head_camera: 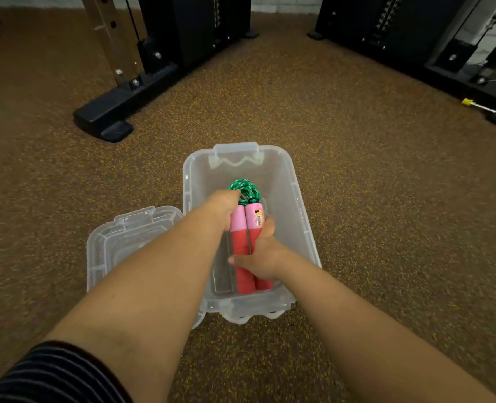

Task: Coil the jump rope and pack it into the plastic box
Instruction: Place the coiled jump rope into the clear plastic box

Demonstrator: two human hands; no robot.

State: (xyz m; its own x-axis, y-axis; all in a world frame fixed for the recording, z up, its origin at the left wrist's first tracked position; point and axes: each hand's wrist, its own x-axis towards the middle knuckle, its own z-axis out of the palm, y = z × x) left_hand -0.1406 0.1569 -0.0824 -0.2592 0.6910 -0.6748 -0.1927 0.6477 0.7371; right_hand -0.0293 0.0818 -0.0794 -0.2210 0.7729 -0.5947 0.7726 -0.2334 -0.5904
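Jump rope (pixel 248 228), gripped by both hands' fingers (pixel 265 225), sits inside plastic box (pixel 305 216) walls.

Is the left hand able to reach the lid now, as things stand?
Probably yes, once it lets go: the lid lies open on the floor just left of the box, nothing on it. The left hand now holds the rope.

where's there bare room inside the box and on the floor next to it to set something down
Inside the plastic box, bare bottom shows along its right wall and far end. Its middle is crowded by the jump rope and both hands, left hand and right hand. The lid fills the floor on the left; right of the box is bare.
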